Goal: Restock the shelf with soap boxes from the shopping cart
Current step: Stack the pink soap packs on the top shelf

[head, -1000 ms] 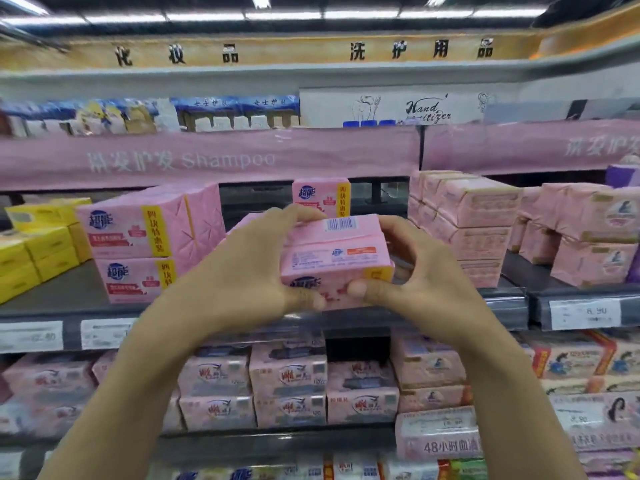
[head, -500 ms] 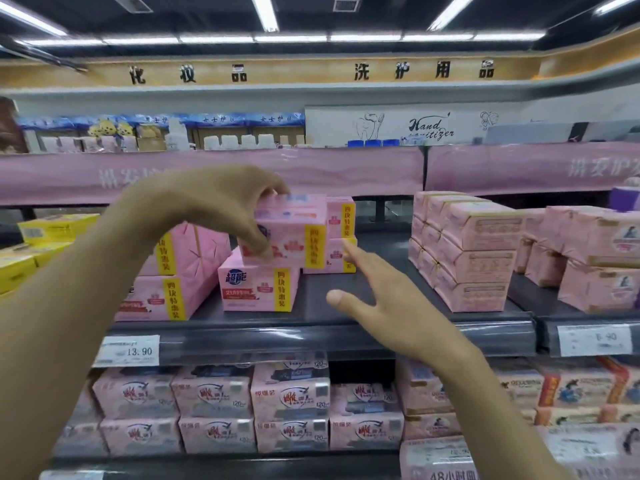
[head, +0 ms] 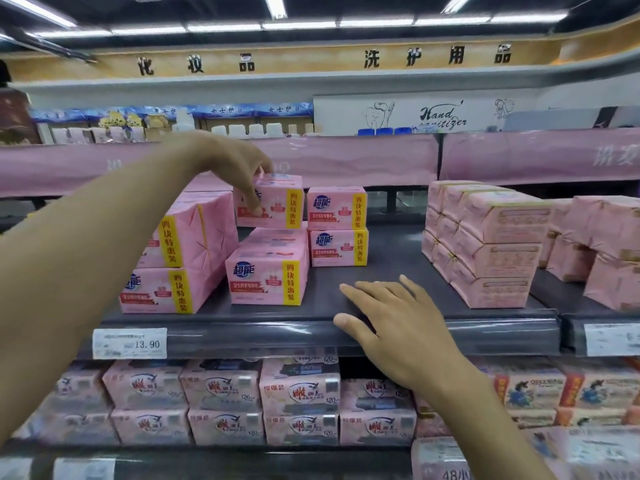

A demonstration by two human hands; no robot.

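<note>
The left hand (head: 239,164) grips a soap box (head: 277,202) from above, with the thumb on its front face and the fingers curled over the top. The box is pink, with a blue logo and a yellow strip with red letters on its right side. It stands upright on a lower box (head: 268,275) of the same kind, in the middle of the dark shelf (head: 381,268). The right hand (head: 391,323) is flat with straight fingers over the front edge of the shelf and holds nothing.

Soap box (head: 273,202) now atop the lower box (head: 268,275), right hand (head: 391,327) off it.
</note>
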